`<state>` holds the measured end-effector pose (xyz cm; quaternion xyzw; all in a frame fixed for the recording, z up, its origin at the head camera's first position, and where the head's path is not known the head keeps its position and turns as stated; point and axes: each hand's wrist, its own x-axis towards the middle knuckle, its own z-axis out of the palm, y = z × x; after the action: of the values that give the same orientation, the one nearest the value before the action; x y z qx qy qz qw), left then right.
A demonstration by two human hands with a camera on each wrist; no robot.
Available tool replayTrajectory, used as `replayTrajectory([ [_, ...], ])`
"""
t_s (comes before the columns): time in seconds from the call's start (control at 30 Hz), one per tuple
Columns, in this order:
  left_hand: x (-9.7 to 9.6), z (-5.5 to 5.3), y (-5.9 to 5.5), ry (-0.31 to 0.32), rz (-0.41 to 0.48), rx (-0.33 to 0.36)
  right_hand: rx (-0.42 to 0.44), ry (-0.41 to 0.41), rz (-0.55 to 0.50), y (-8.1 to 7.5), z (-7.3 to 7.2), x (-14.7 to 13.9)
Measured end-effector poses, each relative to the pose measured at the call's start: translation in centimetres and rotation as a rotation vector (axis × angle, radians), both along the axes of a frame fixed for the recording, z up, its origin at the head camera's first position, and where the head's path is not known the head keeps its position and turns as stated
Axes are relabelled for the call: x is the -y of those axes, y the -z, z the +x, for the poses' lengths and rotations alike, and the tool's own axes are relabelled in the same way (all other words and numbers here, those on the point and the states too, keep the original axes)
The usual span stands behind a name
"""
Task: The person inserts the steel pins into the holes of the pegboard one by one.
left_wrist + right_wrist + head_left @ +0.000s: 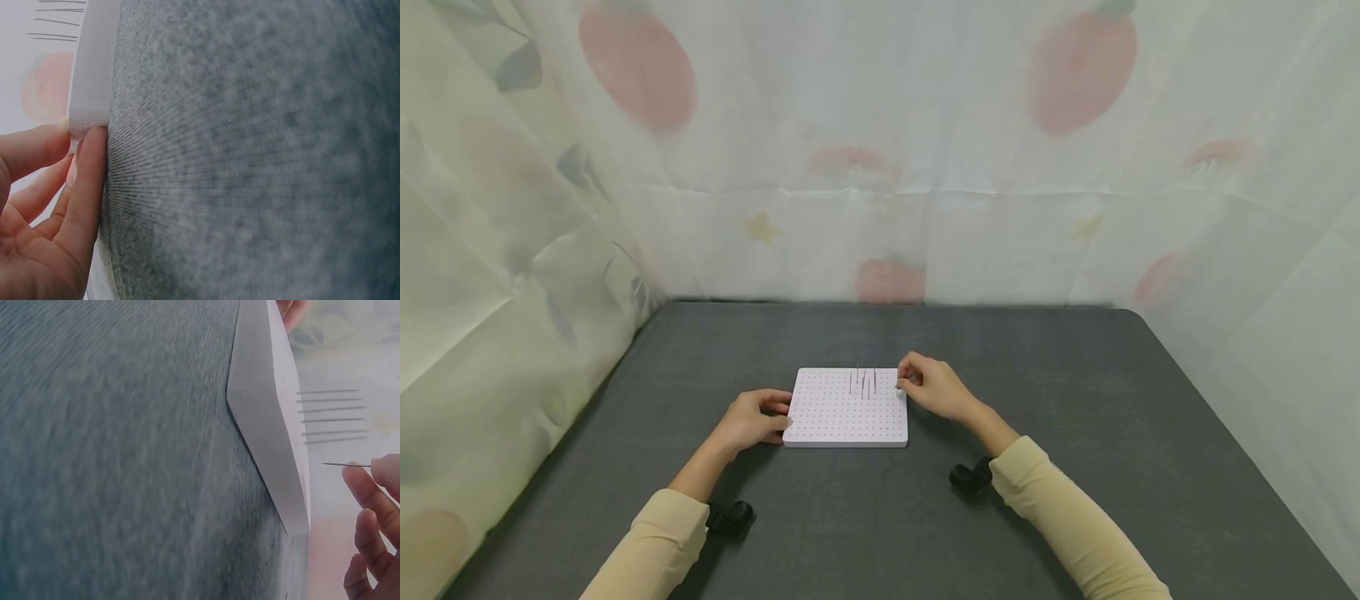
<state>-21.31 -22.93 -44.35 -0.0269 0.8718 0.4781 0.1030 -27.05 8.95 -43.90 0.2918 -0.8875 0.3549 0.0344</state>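
Note:
A white board with a grid of small holes (842, 421) lies flat on the dark table. Several thin metal needles (862, 385) stand upright in its far part, and the right wrist view shows them in profile. My left hand (751, 422) holds the board's left edge, thumb on the upper rim and fingers against the side; the left wrist view shows the fingertips at a corner. Over the board's far right corner, my right hand (931, 386) pinches one needle (344, 464) between thumb and index finger, its pointed tip showing past them. The other right fingers are loosely bent.
The dark grey tabletop (865, 525) extends all round the board. Pale curtains with fruit prints (887, 208) hang behind the table and at both sides. A black wrist device (730, 518) sits at the left cuff, another (970, 477) at the right.

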Motion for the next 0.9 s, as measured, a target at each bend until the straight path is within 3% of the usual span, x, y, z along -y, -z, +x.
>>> replayTrajectory([
  [0.9, 0.1, -0.1, 0.2, -0.012, 0.005, 0.004, -0.023, -0.013, 0.009, 0.5, 1.2, 3.9],
])
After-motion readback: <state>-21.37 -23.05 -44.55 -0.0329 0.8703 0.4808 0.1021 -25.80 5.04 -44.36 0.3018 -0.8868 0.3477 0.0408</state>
